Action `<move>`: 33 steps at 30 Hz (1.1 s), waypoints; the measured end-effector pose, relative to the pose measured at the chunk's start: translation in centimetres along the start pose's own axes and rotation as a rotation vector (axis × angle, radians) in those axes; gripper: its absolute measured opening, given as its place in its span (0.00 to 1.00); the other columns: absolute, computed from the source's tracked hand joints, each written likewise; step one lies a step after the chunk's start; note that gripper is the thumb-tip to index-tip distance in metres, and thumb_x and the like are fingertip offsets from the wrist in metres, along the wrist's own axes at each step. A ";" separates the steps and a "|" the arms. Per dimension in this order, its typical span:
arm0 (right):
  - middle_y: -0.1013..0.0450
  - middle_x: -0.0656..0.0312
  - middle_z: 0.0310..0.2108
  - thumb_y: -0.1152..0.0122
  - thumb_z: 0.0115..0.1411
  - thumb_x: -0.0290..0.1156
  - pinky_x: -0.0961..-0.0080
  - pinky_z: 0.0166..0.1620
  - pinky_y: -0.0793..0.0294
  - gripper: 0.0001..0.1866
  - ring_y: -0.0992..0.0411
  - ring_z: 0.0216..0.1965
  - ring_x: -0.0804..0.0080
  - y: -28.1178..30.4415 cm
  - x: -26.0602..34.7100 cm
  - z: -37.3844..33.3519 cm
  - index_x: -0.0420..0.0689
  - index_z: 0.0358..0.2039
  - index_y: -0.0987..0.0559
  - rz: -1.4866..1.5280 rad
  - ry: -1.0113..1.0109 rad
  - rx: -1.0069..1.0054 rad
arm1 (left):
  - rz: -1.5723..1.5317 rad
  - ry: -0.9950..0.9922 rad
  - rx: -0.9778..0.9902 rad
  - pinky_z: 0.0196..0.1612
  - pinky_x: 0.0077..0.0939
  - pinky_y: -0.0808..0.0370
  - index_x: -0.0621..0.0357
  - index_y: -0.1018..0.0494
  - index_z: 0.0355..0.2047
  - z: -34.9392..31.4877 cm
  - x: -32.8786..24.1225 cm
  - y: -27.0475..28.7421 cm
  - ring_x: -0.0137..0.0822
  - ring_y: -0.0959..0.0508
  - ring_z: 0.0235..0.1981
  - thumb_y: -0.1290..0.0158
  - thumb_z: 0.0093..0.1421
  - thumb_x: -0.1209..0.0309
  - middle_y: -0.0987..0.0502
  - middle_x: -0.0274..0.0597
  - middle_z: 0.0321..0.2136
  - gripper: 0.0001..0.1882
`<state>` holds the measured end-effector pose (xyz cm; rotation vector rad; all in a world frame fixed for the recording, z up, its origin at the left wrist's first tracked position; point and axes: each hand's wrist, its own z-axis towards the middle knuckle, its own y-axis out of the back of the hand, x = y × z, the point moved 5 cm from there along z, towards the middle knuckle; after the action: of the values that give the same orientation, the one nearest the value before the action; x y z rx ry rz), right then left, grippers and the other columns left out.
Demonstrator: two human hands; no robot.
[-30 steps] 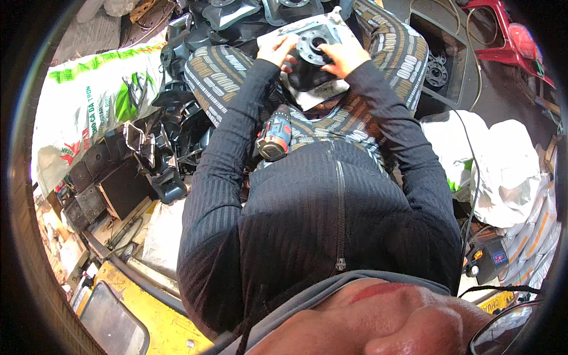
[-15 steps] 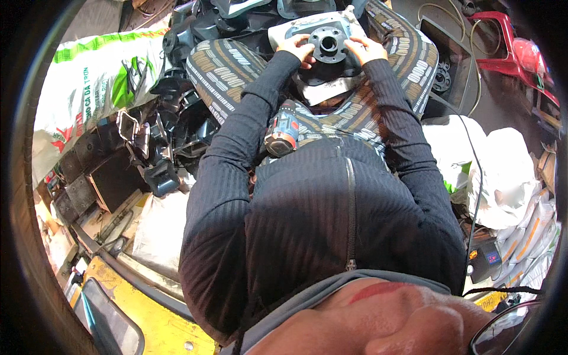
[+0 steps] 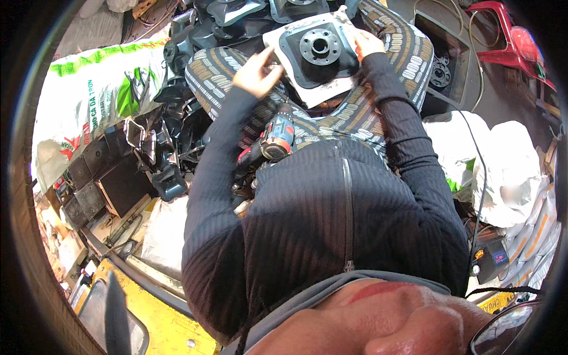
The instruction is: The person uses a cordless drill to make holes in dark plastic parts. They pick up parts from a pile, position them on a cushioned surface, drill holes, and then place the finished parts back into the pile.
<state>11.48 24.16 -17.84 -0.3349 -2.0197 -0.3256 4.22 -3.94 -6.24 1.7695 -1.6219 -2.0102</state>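
Observation:
A round grey metal flange with a raised centre tube and a ring of holes sits on a dark, square-based moulded part. Under both lies a white pad across my lap. My left hand is off to the left of the part, thumb and fingers apart, holding nothing. My right hand grips the part's right edge, its fingertips partly hidden. A cordless drill rests on my lap, close to my left forearm.
Dark moulded parts are heaped beyond my knees and to the left, beside a large white and green sack. At right are a grey bin holding more flanges, a red plastic chair, white bags and a hanging black cable.
My left hand has let go of the flange and moved left, toward me. My right hand has shifted from the flange to the part's edge. The flange now sits lower on the part.

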 end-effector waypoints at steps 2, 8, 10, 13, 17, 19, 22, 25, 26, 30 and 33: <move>0.43 0.70 0.17 0.49 0.58 0.37 0.88 0.15 0.49 0.20 0.46 0.16 0.85 0.1 0.2 -1.2 0.37 0.47 0.29 0.830 -0.197 0.204 | -0.053 -0.154 0.250 0.41 0.27 0.27 0.57 0.35 0.52 -6.4 -2.6 3.8 0.40 0.23 0.37 0.46 0.51 0.67 0.26 0.49 0.37 0.26; 0.30 0.62 0.31 0.50 0.58 0.29 0.86 0.20 0.39 0.17 0.36 0.23 0.79 -2.5 1.5 -4.9 0.36 0.47 0.31 1.344 -0.345 0.497 | 0.469 0.045 0.161 0.44 0.37 0.30 0.56 0.43 0.57 -14.7 -4.2 0.0 0.48 0.31 0.40 0.43 0.42 0.65 0.32 0.47 0.44 0.40; 0.29 0.59 0.35 0.49 0.58 0.27 0.86 0.22 0.34 0.17 0.32 0.28 0.76 -3.6 1.3 -5.7 0.36 0.47 0.32 1.292 -0.323 0.465 | 0.495 0.164 0.186 0.43 0.37 0.30 0.57 0.42 0.57 -13.2 -3.5 -1.4 0.49 0.31 0.40 0.43 0.43 0.65 0.32 0.47 0.43 0.39; 0.28 0.56 0.41 0.49 0.59 0.24 0.84 0.26 0.28 0.14 0.28 0.40 0.71 -4.6 1.0 -7.3 0.38 0.47 0.31 1.378 -0.347 0.485 | 0.304 -0.069 0.184 0.49 0.35 0.31 0.57 0.35 0.51 -10.7 -5.2 0.2 0.45 0.26 0.42 0.42 0.46 0.65 0.26 0.48 0.39 0.30; 0.29 0.61 0.39 0.50 0.61 0.29 0.91 0.22 0.33 0.18 0.29 0.38 0.80 -4.1 0.6 -8.4 0.37 0.51 0.34 1.231 -0.397 0.353 | -0.080 -0.014 0.146 0.35 0.27 0.25 0.61 0.30 0.44 -8.8 -8.1 4.9 0.34 0.23 0.29 0.42 0.51 0.71 0.24 0.43 0.34 0.19; 0.29 0.63 0.38 0.50 0.61 0.30 0.93 0.20 0.37 0.18 0.29 0.34 0.83 -4.6 1.2 -8.8 0.39 0.52 0.34 1.191 -0.370 0.420 | -0.442 0.219 0.173 0.20 0.19 0.31 0.64 0.32 0.43 -8.2 -8.9 5.6 0.25 0.30 0.16 0.50 0.55 0.78 0.23 0.45 0.31 0.14; 0.30 0.68 0.32 0.49 0.61 0.32 0.93 0.15 0.44 0.18 0.36 0.22 0.88 -4.6 1.5 -9.0 0.42 0.51 0.33 1.085 -0.349 0.432 | -0.380 0.222 0.204 0.19 0.19 0.32 0.64 0.32 0.41 -5.8 -10.3 5.5 0.26 0.29 0.17 0.47 0.55 0.76 0.23 0.44 0.28 0.14; 0.32 0.69 0.26 0.48 0.61 0.34 0.92 0.13 0.48 0.15 0.45 0.13 0.89 -4.7 2.1 -9.1 0.41 0.45 0.30 1.034 -0.210 0.571 | -0.425 0.275 0.203 0.20 0.21 0.33 0.63 0.28 0.33 -4.6 -10.5 4.7 0.26 0.29 0.16 0.44 0.54 0.72 0.27 0.38 0.18 0.09; 0.32 0.69 0.25 0.48 0.61 0.34 0.92 0.13 0.49 0.14 0.45 0.12 0.89 -4.7 1.8 -9.1 0.41 0.43 0.30 1.048 -0.236 0.551 | -0.463 0.288 0.195 0.20 0.22 0.34 0.62 0.26 0.29 -4.5 -10.4 4.5 0.25 0.29 0.16 0.43 0.53 0.70 0.28 0.35 0.13 0.08; 0.33 0.68 0.22 0.47 0.60 0.36 0.91 0.12 0.49 0.10 0.45 0.11 0.88 -5.1 1.0 -8.7 0.42 0.35 0.30 1.095 -0.285 0.620 | -0.518 0.312 0.266 0.20 0.20 0.31 0.64 0.31 0.40 -4.8 -10.5 3.9 0.27 0.28 0.18 0.46 0.55 0.72 0.23 0.44 0.28 0.13; 0.32 0.68 0.22 0.45 0.59 0.35 0.91 0.10 0.47 0.09 0.43 0.12 0.88 -5.4 0.9 -8.2 0.44 0.34 0.29 1.155 -0.240 0.717 | -0.606 0.361 0.255 0.21 0.20 0.31 0.64 0.30 0.39 -4.8 -10.6 3.9 0.27 0.28 0.18 0.46 0.55 0.72 0.23 0.44 0.28 0.12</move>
<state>15.78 16.20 -13.83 -1.0051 -1.6900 1.1534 9.32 -2.65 4.84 2.7909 -1.3856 -1.5302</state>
